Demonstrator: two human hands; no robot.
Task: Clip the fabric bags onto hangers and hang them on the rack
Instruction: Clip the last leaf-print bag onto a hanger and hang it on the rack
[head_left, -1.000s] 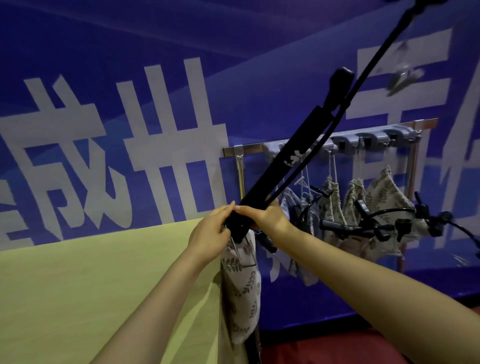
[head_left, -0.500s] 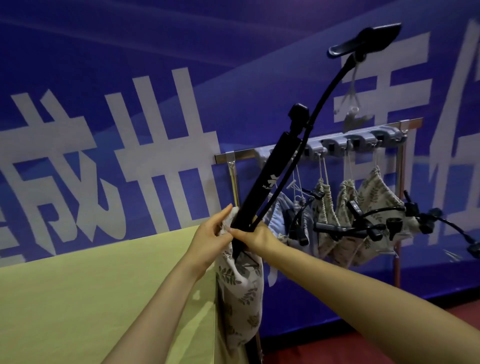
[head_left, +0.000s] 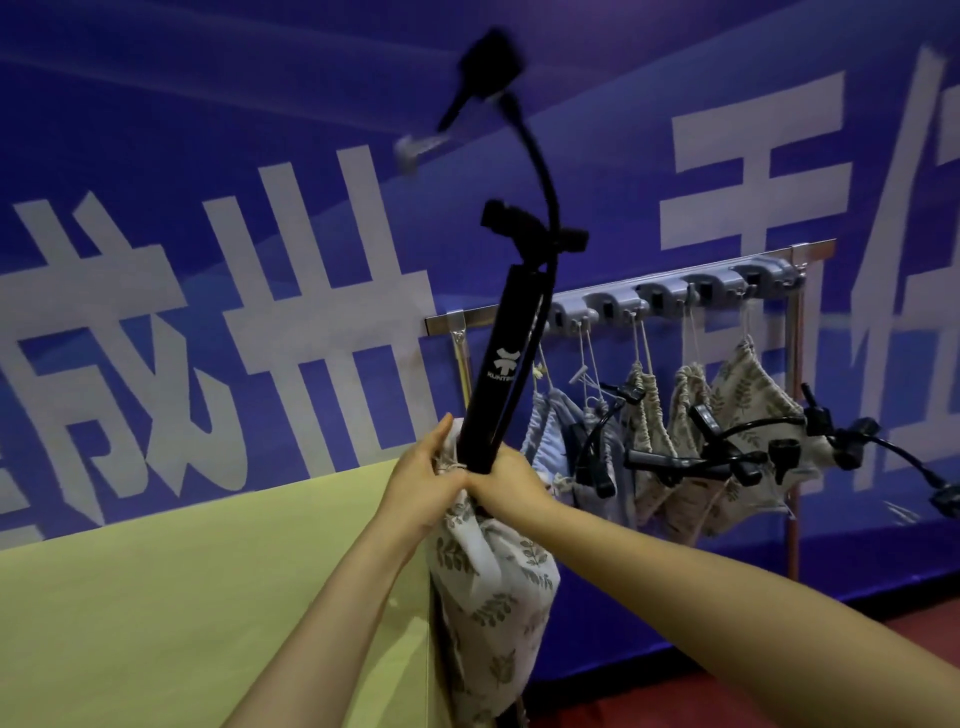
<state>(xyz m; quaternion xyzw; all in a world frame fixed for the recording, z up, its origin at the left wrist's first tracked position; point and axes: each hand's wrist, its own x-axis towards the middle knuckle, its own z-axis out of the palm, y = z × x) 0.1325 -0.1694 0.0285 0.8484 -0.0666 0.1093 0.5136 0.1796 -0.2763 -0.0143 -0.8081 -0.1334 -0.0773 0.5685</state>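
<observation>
My left hand (head_left: 422, 486) has its fingers curled round the gathered neck of the fabric bag (head_left: 496, 582), the thumb lying up along its puckered rim; my right hand (head_left: 514, 483) has its fingers clamped round the lower end of the hanger (head_left: 503, 374), close against the left hand.

The bag is off-white woven cloth printed with grey-green leaf sprigs; it sags below my 2 hands as a soft, creased sack, just beside the desk's right edge.

The hanger is a straight, matte black bar with a white logo, its top leaning a little to the right; a short crosspiece sits at that top, and a thin gooseneck tube (head_left: 540, 171) curves up from it to a black head too blurred to make out.

The rack (head_left: 810, 248) stands to the right against the banner; it is a shiny metal rail on slim uprights, carrying a row of rounded grey plastic hooks (head_left: 670, 288).

Several hung bags (head_left: 737, 400) dangle there by pale cords, most leaf-printed, 1 pale blue; black hanger bars and bent tubes jut out among them.

The desk (head_left: 182, 597) is a smooth, matte yellow-green slab at lower left; the banner (head_left: 208, 104) is deep blue with large white characters; the floor (head_left: 893, 670) is dull red.
</observation>
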